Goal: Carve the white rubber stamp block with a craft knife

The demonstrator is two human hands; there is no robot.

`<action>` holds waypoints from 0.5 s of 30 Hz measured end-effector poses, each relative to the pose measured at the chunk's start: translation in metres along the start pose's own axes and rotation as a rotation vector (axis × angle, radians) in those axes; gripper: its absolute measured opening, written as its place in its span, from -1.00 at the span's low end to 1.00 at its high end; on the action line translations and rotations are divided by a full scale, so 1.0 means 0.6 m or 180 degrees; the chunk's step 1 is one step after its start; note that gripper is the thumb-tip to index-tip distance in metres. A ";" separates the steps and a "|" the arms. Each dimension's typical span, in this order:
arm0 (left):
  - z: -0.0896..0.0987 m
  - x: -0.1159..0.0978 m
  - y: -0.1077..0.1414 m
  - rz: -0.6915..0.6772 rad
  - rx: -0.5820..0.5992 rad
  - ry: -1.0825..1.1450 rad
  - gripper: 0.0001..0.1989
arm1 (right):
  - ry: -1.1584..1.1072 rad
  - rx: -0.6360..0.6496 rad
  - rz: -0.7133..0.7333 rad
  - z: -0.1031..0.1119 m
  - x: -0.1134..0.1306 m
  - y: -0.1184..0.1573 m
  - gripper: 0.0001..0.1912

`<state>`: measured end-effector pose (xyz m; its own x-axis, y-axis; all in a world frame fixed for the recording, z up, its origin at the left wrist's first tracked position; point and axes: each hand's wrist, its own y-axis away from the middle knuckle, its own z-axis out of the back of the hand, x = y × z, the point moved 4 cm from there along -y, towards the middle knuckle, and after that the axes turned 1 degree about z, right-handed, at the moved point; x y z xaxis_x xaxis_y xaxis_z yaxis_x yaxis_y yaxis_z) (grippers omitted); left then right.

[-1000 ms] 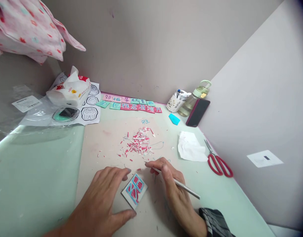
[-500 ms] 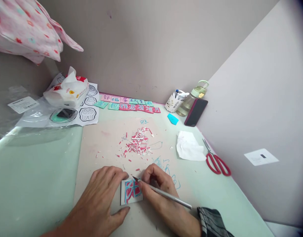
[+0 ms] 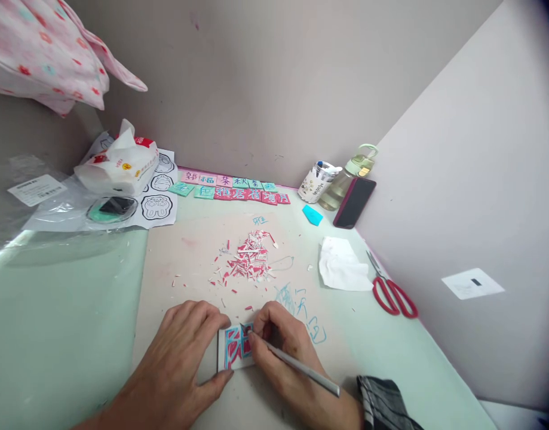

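A small white-faced carving block (image 3: pixel 235 349) lies on the board, with blue lines and red cut areas forming a character. My left hand (image 3: pixel 184 352) steadies it, index fingertip at its top left corner and thumb at the lower edge. Pinched in my right hand (image 3: pixel 285 340) is a slim silver craft knife (image 3: pixel 303 367), its handle slanting down to the right. The blade meets the block's upper part, beside the red recesses; my right fingers hide the block's right end. Beyond both hands sits a heap of red and white shavings (image 3: pixel 251 257).
Carved pink, green and red tiles (image 3: pixel 238 193) line the back. A tissue pack (image 3: pixel 122 167) and plastic bag (image 3: pixel 41 203) stand left. On the right are red-handled scissors (image 3: pixel 393 295), a crumpled tissue (image 3: pixel 343 266), a phone (image 3: pixel 355 203), a bottle (image 3: pixel 339 188) and a pen cup (image 3: pixel 316 182).
My right hand and the craft knife have shifted slightly left, the blade now further onto the block. My left thumb has moved up to the block's lower edge.
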<state>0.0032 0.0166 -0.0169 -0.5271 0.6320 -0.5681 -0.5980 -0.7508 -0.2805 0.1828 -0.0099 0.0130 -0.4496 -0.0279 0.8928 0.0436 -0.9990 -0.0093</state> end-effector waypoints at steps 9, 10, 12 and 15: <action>0.001 0.000 -0.002 0.0039 0.0003 0.0040 -0.60 | -0.0003 0.0139 0.0091 0.000 0.013 -0.002 -0.86; 0.001 0.001 -0.002 0.0040 0.0002 0.0041 -0.60 | -0.0009 0.0146 0.0085 0.000 0.012 -0.003 -0.86; 0.001 0.001 -0.002 0.0038 -0.0003 0.0046 -0.61 | -0.0003 0.0184 0.0073 0.000 0.011 -0.003 -0.86; 0.002 0.001 -0.002 0.0004 -0.0021 0.0063 -0.60 | 0.0006 0.0243 0.0071 0.000 0.011 -0.003 -0.86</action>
<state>0.0028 0.0179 -0.0158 -0.5158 0.6272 -0.5836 -0.5934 -0.7529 -0.2847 0.1797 -0.0086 0.0191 -0.4494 -0.0502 0.8919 0.1215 -0.9926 0.0053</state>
